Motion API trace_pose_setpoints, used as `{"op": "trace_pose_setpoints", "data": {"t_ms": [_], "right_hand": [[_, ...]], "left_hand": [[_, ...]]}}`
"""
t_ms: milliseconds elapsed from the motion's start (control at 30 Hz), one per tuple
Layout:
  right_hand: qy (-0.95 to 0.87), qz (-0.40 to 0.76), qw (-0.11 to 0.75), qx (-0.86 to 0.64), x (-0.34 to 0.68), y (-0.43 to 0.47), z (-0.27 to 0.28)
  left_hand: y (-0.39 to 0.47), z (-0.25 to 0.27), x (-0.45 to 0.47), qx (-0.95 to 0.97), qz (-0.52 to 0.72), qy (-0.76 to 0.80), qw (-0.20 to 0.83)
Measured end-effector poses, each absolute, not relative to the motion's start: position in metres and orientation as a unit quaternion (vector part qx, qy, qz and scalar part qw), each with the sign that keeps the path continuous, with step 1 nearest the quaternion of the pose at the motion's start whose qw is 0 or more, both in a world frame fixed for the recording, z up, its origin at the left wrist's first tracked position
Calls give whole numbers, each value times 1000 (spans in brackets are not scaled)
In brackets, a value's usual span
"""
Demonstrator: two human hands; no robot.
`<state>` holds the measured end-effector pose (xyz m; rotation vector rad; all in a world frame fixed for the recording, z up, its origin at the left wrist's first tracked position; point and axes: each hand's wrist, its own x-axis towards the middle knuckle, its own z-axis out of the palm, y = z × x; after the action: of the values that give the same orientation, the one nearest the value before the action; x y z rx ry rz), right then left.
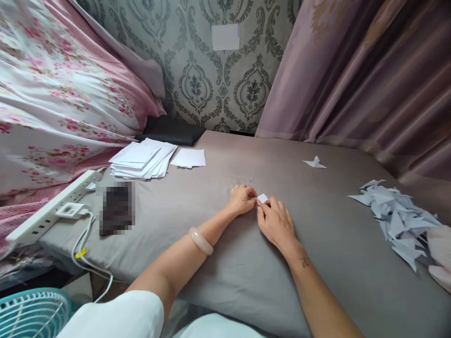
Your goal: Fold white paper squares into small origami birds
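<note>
Left hand [242, 199]: pinched on white paper [262, 198]
Right hand [277, 221]: clamped on it
Paper stack [143, 159]: gray sheet [327, 211], near far-left corner

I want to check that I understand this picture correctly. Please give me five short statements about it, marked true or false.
1. Both the left hand and right hand are at a small white paper. True.
2. The bracelet is on the right forearm. False: it is on the left forearm.
3. A folded piece lies apart from the paper heap. True.
4. The power strip is right of the hands. False: it is left of them.
5. A white sheet is on the patterned wall. True.
</note>
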<state>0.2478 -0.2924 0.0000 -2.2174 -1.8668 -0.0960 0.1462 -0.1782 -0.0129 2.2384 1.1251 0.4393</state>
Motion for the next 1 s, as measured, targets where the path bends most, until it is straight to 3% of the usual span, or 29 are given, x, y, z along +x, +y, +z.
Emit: {"op": "trace_pose_setpoints", "data": {"t_ms": [133,367,600,767,1000], "right_hand": [[-647,-10,185,-740,258,-295,-9],[-568,-5,375,-732,272,-284,-29],[-572,-19,365,-734,277,-280,-37],[-590,-26,365,-720,277,-284,-35],[-599,-37,416,-683,282,-283,-32]], "left_hand": [[-179,-15,146,839,176,419,299],[-182,-18,145,837,201,377,341],[-187,-14,145,862,161,341,338],[-190,-14,142,865,205,324,324],[-183,1,138,774,186,358,487]]}}
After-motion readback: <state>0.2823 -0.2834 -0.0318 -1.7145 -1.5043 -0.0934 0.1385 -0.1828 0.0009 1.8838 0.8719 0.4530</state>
